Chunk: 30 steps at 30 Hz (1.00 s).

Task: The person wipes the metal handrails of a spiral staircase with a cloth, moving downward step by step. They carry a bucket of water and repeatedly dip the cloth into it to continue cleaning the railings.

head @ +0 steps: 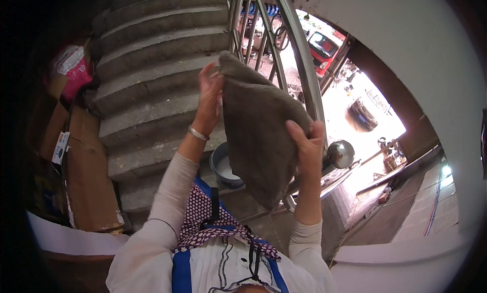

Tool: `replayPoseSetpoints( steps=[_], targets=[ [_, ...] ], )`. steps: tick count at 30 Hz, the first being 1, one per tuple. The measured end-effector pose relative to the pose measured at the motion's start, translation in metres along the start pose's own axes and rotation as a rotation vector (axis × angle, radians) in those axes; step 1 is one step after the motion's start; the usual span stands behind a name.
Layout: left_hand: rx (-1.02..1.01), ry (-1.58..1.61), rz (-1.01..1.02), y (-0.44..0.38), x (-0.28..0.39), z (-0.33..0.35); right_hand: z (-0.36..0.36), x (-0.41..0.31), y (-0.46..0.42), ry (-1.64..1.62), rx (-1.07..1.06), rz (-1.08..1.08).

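Note:
A grey-brown cloth (262, 129) hangs between my two hands in front of the metal stair railing. My left hand (210, 97) pinches its upper left corner, fingers partly hidden behind the cloth's edge. On the right side, my right hand (309, 142) grips the cloth's edge with the thumb on the near face. Below and behind the cloth stands a grey bucket (217, 167) holding whitish liquid, partly covered by the cloth.
Concrete stairs (163, 76) lie ahead. A stainless steel railing (304, 64) with a round metal ball (341, 154) runs along their right side. Cardboard (89, 171) and a pink package (78, 78) are at the left. Through the opening at right show a red vehicle (323, 51) and another vehicle (362, 114).

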State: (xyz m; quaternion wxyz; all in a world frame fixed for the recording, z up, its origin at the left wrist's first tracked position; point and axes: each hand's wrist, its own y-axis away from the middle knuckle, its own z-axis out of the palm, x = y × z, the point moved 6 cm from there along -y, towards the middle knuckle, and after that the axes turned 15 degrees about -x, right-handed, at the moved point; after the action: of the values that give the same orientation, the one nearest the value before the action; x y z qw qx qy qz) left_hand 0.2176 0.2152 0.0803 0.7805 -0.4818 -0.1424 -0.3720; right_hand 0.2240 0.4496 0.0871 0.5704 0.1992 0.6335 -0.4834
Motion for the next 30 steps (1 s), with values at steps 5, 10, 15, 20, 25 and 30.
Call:
replayPoseSetpoints(
  steps=[5, 10, 15, 20, 25, 30],
  targets=[
    [0.224, 0.250, -0.459, 0.173, -0.170, -0.099, 0.080, 0.052, 0.004, 0.628, -0.571, -0.227],
    [0.335, 0.747, -0.557, 0.184, -0.209, -0.091, -0.014, 0.004, 0.041, 1.229, -0.060, -0.406],
    [0.269, 0.454, -0.504, 0.092, -0.193, -0.073, -0.129, -0.033, 0.032, 1.647, 0.237, -0.021],
    [0.145, -0.017, -0.276, -0.044, -0.159, -0.055, -0.139, -0.006, 0.022, 1.750, 0.255, -0.080],
    [0.069, -0.568, -0.023, -0.179, -0.144, -0.022, -0.133, -0.011, 0.025, 1.690, 0.283, -0.172],
    [0.013, -0.950, 0.042, -0.217, -0.186, 0.022, -0.127, -0.014, 0.024, 1.692, 0.269, -0.177]
  ],
)
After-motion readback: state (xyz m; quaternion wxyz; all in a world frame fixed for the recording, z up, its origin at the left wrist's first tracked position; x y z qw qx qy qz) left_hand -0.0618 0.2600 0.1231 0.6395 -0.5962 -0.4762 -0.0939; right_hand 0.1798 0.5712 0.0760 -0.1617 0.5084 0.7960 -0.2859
